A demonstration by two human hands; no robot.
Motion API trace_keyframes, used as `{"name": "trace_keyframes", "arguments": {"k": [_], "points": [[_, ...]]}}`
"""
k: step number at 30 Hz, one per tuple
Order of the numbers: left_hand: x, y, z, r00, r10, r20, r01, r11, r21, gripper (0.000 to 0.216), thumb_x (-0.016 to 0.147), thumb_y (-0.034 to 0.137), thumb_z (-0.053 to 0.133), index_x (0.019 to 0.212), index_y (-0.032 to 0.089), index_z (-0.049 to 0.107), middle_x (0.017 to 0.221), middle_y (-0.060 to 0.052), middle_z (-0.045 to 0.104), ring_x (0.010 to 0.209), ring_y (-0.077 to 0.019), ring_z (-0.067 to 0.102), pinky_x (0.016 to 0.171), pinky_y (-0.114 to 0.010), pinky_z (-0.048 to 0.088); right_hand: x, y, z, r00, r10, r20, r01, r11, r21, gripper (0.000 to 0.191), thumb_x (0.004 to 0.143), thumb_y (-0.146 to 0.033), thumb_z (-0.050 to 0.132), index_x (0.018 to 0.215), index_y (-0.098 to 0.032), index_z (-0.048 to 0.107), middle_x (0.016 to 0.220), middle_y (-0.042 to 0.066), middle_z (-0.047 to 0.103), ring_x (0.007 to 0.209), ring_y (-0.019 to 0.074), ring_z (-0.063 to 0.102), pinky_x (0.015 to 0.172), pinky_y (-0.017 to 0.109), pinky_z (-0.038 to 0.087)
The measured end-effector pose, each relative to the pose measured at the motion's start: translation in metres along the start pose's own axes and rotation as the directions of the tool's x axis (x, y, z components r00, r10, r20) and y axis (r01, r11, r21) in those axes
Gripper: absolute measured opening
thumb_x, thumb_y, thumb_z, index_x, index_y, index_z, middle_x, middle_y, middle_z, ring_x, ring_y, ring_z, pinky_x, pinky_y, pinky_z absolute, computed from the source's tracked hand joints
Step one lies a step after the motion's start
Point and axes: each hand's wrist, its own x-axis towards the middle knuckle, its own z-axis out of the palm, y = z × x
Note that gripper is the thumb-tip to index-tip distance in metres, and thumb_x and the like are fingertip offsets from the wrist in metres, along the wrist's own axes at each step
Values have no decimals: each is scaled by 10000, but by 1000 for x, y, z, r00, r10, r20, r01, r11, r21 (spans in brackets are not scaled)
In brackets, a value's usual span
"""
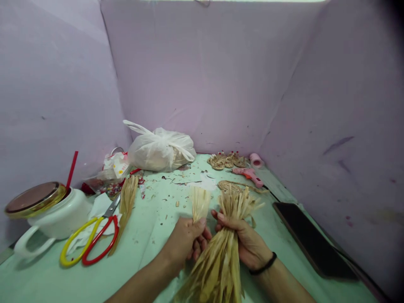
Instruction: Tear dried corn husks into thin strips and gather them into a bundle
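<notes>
My right hand [244,242] is wrapped round a thick bundle of dried straw-coloured strips [217,267]. Their short ends fan out above my fingers, and the long ends spread down toward me. Just left of it, my left hand [189,240] pinches a flat dried strip [200,202] between thumb and fingers, its wide end pointing up. The lower end of that strip is hidden behind my left hand. Beyond the bundle lies a flat braided coil [230,187], partly covered by the strip ends.
Left are scissors [91,240] with yellow and red handles, more dried strips [126,206] and a lidded white mug [65,214]. A white plastic bag [160,149] sits at the back. Right are a pink glue gun [248,174], braided pieces [221,160] and a black phone [312,240].
</notes>
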Motion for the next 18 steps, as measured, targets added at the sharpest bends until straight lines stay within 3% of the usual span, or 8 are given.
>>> {"name": "trace_keyframes", "arguments": {"k": [6, 11, 18], "points": [[-8, 4, 5, 994, -21, 107, 1, 982, 189, 469, 581, 582, 593, 467, 130, 533, 373, 21, 458, 312, -60, 360, 338, -206, 192, -4, 4, 1, 999, -31, 8, 31, 998, -54, 204, 521, -185, 759, 484, -123, 569, 373, -29, 535, 355, 91, 485, 405, 221, 394], [-10, 14, -2, 993, 95, 64, -96, 995, 17, 386, 496, 459, 733, 614, 100, 653, 529, -19, 587, 477, -100, 473, 465, -207, 337, -16, 9, 12, 985, -59, 162, 90, 978, -188, 163, 509, -154, 739, 626, -108, 636, 499, 15, 619, 451, 149, 554, 481, 284, 439], [-5, 9, -5, 997, 70, -34, -73, 993, -96, 301, 456, 372, 761, 543, 102, 660, 524, -41, 621, 482, -123, 503, 484, -227, 382, -16, 11, 15, 979, -165, 119, 192, 940, -282, 172, 464, -156, 721, 606, -127, 629, 469, -30, 565, 424, 100, 478, 444, 237, 400]]}}
